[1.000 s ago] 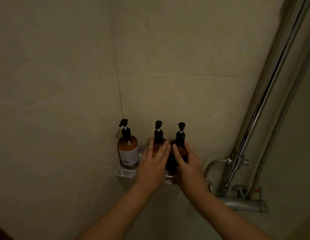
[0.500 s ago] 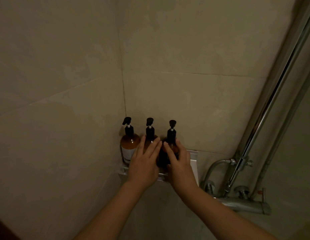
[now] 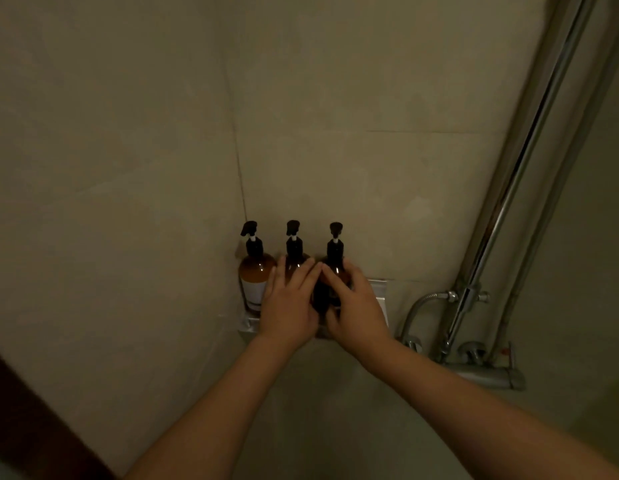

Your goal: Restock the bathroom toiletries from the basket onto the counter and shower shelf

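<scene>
Head view: 3 amber pump bottles upright in row on shower shelf [image 3: 379, 289], tiled corner. Left hand [image 3: 289, 306] flat over middle bottle [image 3: 294, 249], grip wide. Right hand [image 3: 358, 311] wrapped around right bottle [image 3: 334, 251]. Left bottle [image 3: 254, 271] untouched. Tap [image 3: 481, 374] right.

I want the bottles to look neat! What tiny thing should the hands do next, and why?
Probably let go and draw both hands back. All three pump bottles stand upright in a row on the shower shelf: the left bottle in the corner, the middle bottle under the left hand, the right bottle under the right hand. Nothing looks tilted, so more nudging seems unneeded.
</scene>
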Tool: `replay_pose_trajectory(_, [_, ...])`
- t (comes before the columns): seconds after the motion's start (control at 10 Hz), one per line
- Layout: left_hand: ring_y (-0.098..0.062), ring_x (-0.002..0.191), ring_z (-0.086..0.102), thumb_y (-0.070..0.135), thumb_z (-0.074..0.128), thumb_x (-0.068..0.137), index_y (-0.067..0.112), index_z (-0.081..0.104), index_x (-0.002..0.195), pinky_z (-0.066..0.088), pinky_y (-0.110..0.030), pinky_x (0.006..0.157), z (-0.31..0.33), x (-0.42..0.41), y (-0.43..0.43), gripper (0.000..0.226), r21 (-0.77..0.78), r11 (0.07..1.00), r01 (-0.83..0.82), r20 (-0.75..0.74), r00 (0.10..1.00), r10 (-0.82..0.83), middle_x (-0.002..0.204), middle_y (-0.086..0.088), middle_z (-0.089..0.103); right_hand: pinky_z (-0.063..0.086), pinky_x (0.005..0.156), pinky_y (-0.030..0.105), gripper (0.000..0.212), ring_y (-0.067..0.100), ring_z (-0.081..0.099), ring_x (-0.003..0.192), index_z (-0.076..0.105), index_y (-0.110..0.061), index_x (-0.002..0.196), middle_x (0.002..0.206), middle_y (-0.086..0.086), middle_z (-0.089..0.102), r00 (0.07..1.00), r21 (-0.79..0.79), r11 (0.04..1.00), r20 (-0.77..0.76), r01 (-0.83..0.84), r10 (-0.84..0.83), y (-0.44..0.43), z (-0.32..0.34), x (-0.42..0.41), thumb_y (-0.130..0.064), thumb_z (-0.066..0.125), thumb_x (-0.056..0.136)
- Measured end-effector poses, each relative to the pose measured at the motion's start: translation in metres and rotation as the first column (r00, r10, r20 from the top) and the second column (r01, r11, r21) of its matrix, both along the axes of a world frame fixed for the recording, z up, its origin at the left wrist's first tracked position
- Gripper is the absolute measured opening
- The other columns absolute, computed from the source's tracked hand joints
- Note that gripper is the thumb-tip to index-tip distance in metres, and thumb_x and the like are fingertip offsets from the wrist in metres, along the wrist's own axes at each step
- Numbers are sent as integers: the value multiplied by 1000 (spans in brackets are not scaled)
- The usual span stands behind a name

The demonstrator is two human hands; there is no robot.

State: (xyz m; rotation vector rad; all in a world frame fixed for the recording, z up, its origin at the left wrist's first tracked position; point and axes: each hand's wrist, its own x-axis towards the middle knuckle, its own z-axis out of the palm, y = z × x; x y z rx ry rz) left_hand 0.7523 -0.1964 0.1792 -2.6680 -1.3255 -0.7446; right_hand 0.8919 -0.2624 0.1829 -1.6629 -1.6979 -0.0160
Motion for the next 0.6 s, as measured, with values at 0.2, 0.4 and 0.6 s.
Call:
replay_pose_trajectory(0.2, [-37,152,4,27,63,84,31,16,158,4,-52,124,10,0,-4,88,-47,998,-41,-112,993,35,166,8,17,37,114,40,80,27,20,150,29,-31,156,165,9,15,996,-76,997,87,-10,17,-6,13,4,-16,65,86])
replay_pose_trajectory(0.4, [-32,152,11,47,60,84,37,28,155,10,-55,121,42,13,-9,79,-162,972,-168,-231,965,128,165,10,20,30,118,44,103,33,9,151,1,-34,159,166,9,-10,950,-365,931,298,22,94,-6,34,16,-45,71,84])
replay_pose_trajectory(0.6, [-26,128,51,48,58,86,33,51,139,43,-48,99,73,16,-54,55,-126,952,-281,-92,958,270,153,4,40,35,113,40,88,37,35,137,12,-18,159,159,19,21,929,-481,876,338,32,152,-15,69,24,-46,57,89])
